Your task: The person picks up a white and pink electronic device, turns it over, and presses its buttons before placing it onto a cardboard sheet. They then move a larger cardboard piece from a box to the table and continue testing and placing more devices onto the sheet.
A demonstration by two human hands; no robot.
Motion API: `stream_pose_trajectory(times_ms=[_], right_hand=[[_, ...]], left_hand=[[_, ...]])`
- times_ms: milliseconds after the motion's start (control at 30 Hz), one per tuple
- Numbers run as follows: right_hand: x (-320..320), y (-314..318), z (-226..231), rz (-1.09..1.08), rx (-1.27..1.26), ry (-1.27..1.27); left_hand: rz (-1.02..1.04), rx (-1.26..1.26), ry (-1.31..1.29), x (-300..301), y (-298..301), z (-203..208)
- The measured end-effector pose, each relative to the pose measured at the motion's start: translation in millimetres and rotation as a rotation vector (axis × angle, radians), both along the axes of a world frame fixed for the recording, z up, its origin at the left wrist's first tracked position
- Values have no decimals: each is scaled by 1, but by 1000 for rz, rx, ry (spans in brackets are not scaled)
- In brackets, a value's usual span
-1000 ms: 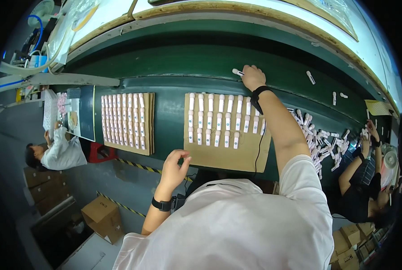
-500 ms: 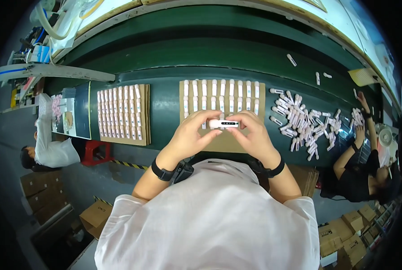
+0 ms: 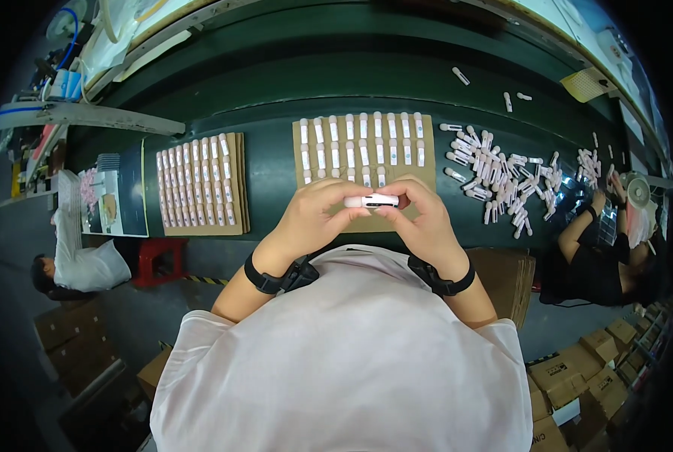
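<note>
My left hand (image 3: 308,218) and my right hand (image 3: 428,220) hold one small white stick-shaped device (image 3: 368,202) between them, level in front of my chest. My left thumb and fingers pinch its pale pink rounded end. On the right, my other thumb and fingers grip the end with the dark strip. Just beyond my hands lies a brown cardboard sheet (image 3: 410,173) bearing rows of similar white-and-pink devices. My knuckles hide part of its lower row.
At left, a stack of cardboard sheets (image 3: 240,188) holds more rows. A loose heap of devices (image 3: 495,169) lies right of my sheet; a few strays (image 3: 461,76) lie farther back. One co-worker (image 3: 600,260) works at the right, another (image 3: 88,264) sits at the left beside a red stool (image 3: 159,260).
The held device has rolled, so its dark strip shows narrower. The bench has shifted upward and slightly left in the picture. The right co-worker's hands have moved closer together.
</note>
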State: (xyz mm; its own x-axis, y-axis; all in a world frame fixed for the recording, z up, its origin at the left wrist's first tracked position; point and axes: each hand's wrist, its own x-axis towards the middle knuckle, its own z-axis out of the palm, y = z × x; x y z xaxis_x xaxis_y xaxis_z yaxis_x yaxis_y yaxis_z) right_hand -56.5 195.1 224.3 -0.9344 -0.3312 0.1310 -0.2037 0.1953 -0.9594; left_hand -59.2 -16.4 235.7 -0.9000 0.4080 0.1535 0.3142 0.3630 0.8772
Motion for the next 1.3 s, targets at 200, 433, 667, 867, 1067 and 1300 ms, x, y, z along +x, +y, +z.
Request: stream_pose_trajectory(times_ms=[200,433,667,867,1067,1300], right_hand=[[6,-6,8,-33,54,232],[9,0,8,8,134,155],[9,11,-55,18,343,-400],[-20,32,-166,-145,646,-382],[-40,20,-185,-170,808,-423],[-53,11,-189,-161,904,-427]], left_hand=[[33,75,-73,9,-3,-2],[-28,4,57,9,0,-6],[120,-90,7,12,-1,-26],[175,-158,-3,14,-24,-42],[212,-188,-89,21,-34,-53],[209,-216,-123,18,-41,-56]])
